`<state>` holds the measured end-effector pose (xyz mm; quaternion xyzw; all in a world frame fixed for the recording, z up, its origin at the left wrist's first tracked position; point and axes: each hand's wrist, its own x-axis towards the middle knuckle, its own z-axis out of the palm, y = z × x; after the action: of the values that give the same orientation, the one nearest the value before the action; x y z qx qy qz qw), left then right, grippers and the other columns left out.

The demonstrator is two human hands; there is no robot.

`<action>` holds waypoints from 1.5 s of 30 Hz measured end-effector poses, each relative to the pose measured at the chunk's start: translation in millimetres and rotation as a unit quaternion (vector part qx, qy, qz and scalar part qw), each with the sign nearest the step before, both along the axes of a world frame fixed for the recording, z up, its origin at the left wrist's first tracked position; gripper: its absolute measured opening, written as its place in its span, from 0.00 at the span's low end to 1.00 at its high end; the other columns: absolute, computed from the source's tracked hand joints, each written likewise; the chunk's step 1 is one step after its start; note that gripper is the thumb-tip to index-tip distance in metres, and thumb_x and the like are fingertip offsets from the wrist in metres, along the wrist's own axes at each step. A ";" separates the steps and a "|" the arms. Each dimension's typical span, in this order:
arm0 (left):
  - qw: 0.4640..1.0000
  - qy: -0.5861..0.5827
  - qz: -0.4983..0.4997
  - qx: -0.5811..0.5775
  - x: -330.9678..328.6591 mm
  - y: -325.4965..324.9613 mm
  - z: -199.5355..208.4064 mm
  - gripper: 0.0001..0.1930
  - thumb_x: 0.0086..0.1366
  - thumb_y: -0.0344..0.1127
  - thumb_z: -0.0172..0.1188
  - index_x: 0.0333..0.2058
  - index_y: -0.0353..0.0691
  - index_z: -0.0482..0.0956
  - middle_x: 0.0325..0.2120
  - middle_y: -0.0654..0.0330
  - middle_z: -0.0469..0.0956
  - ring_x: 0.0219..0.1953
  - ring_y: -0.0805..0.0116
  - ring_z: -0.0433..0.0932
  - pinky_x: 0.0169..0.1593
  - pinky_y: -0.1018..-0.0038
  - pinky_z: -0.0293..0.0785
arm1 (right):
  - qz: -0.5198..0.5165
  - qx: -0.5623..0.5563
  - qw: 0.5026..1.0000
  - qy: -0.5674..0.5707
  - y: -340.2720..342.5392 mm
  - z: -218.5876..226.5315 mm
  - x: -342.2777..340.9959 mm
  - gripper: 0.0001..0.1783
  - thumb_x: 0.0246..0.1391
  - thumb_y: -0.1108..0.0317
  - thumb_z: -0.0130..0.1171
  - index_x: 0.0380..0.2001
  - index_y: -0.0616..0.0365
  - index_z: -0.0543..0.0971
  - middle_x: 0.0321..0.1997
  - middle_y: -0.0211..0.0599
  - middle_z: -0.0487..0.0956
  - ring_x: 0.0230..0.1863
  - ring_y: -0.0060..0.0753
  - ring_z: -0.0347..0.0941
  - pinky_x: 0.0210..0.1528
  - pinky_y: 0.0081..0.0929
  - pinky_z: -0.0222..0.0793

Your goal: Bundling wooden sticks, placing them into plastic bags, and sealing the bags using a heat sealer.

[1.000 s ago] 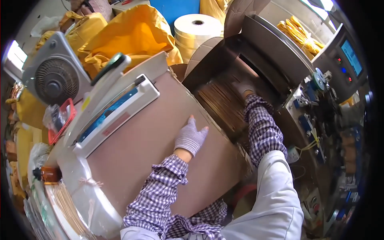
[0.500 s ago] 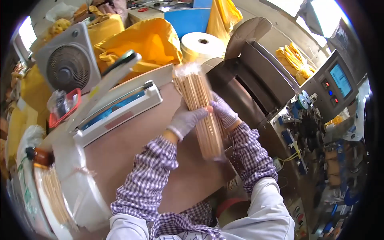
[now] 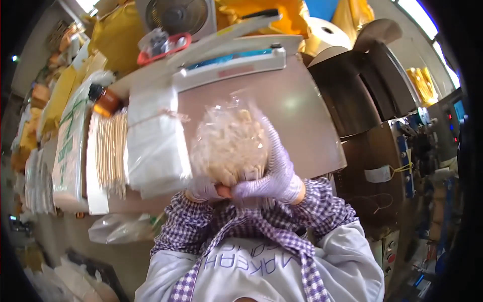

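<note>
"While you hold it so close, tell me where that bundle is from the heat sealer."

"On my side of the sealer [image 3: 236,69], apparently above the near edge of the table [image 3: 309,108]: a bundle of wooden sticks [image 3: 231,146] in clear film, seen end-on, the loose film crumpled over the tips."

"And your hands?"

"Both grip it. My right hand [image 3: 277,171] wraps one side, thumb across the front; my left hand [image 3: 204,190] clasps the other, low down (most of its fingers are hidden). Probably it takes two to gather so many loose ends."

"What lies around?"

"Left of the sealer and nearer me, a stack of clear bags [image 3: 155,146], tied with string, I'd guess against sliding. Farther left of it, a pile of thin tan strips [image 3: 110,148], with a brown bottle [image 3: 105,102] at the far end, perhaps as a weight."

"Any writing?"

"Green print on a wrapped package [image 3: 70,148], leftmost of these from the sealer; a white tag [image 3: 378,174] right of it, too small to read; purple lettering across my pale top [image 3: 241,279]. I can make out no brand."
</note>
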<state>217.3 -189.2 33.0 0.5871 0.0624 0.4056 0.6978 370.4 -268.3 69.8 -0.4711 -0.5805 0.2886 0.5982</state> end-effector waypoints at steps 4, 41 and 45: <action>0.963 0.087 -0.185 -0.177 -39.8 -24.7 -52.5 0.39 0.47 0.57 0.64 0.50 0.35 0.64 0.44 0.57 0.72 0.48 0.66 0.70 0.50 0.72 0.68 | 0.163 -0.156 0.949 0.221 22.5 -0.5 -7.7 0.66 0.28 0.55 0.74 0.63 0.58 0.39 0.66 0.45 0.47 0.63 0.51 0.51 0.62 0.42 0.49; 0.631 0.482 0.415 0.445 -182.0 87.3 -39.2 0.18 0.44 0.33 0.64 0.37 0.39 0.75 0.33 0.56 0.72 0.33 0.57 0.73 0.36 0.66 0.70 | 0.298 -0.269 0.915 0.046 72.3 -53.5 -44.7 0.10 0.46 0.72 0.55 0.33 0.61 0.79 0.37 0.38 0.78 0.39 0.30 0.73 0.47 0.23 0.68; 0.733 0.465 0.338 0.363 -175.6 83.6 -38.0 0.07 0.54 0.36 0.59 0.26 0.38 0.79 0.27 0.59 0.76 0.27 0.68 0.74 0.30 0.74 0.70 | 0.306 -0.213 0.927 -0.032 76.1 -61.2 -49.0 0.10 0.47 0.70 0.55 0.34 0.60 0.79 0.37 0.38 0.78 0.39 0.30 0.73 0.47 0.24 0.68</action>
<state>41.6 -105.6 -5.0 0.8512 0.4217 0.2832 0.1321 321.3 -192.2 8.5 -0.3957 -0.6400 0.5593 0.3479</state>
